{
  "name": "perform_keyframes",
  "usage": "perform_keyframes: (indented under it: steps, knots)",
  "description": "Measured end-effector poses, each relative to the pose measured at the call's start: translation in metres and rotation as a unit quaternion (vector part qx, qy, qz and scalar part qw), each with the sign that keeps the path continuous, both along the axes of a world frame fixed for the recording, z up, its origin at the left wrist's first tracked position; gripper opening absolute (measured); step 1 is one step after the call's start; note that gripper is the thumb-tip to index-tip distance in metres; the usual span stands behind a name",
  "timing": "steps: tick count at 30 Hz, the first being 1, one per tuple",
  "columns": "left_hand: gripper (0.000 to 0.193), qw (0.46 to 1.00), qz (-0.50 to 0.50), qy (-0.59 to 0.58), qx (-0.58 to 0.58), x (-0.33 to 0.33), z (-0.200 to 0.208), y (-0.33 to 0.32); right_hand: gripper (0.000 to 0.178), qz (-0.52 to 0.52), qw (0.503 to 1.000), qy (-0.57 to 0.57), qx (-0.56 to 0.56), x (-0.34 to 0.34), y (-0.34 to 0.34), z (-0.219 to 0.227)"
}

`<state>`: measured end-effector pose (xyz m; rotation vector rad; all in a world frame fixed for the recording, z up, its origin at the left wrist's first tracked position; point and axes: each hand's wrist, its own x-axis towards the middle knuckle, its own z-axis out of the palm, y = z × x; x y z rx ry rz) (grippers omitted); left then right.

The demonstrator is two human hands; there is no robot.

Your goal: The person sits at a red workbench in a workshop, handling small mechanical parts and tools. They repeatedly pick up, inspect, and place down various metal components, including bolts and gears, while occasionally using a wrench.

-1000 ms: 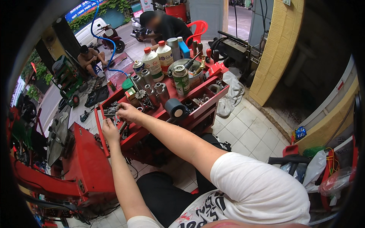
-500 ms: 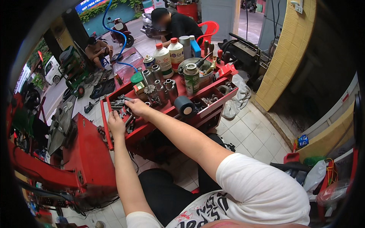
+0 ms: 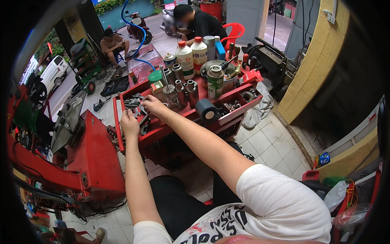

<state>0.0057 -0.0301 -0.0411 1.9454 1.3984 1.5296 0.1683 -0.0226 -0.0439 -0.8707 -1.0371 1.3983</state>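
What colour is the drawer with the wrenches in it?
The drawer is red. It shows best in the head view, beside the left hand.

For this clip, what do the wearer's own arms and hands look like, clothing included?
The left hand and right hand are gloveless, with no watch or bracelet visible. The left sleeve and right sleeve are short and plain white.

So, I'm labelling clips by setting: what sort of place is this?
Most likely a repair workshop, perhaps for motorbikes: loose grey metal tools lie in a red metal drawer, shiny cylindrical metal sockets stand close by, and a dark red motor scooter is parked beyond.
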Motion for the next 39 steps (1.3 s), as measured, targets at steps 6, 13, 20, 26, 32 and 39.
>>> perform_keyframes:
  steps: [6, 13, 20, 26, 32, 39]
  knots:
    - [0.032, 1.000, 0.002, 0.005, -0.007, -0.003, 0.002, -0.003, 0.032, 0.010, 0.996, -0.062, -0.069, -0.005, -0.010, 0.008]
    - [0.038, 1.000, -0.003, 0.001, -0.011, 0.001, -0.004, 0.005, 0.017, 0.026, 0.999, 0.016, -0.020, 0.002, 0.003, -0.002]
    - [0.038, 1.000, 0.003, 0.010, -0.013, -0.007, -0.004, 0.003, 0.011, 0.026, 0.999, 0.013, -0.037, -0.004, -0.008, 0.009]
    - [0.035, 0.999, -0.018, -0.014, -0.026, 0.001, 0.001, 0.000, 0.016, -0.015, 1.000, 0.002, -0.019, 0.000, -0.004, 0.004]
    - [0.033, 0.997, -0.045, -0.052, -0.031, -0.002, -0.002, 0.003, 0.026, 0.008, 0.998, 0.019, -0.051, 0.004, -0.005, 0.004]
    - [0.038, 0.999, -0.024, -0.041, -0.007, 0.002, 0.008, -0.008, 0.025, 0.041, 0.998, 0.001, 0.037, 0.001, -0.003, 0.001]
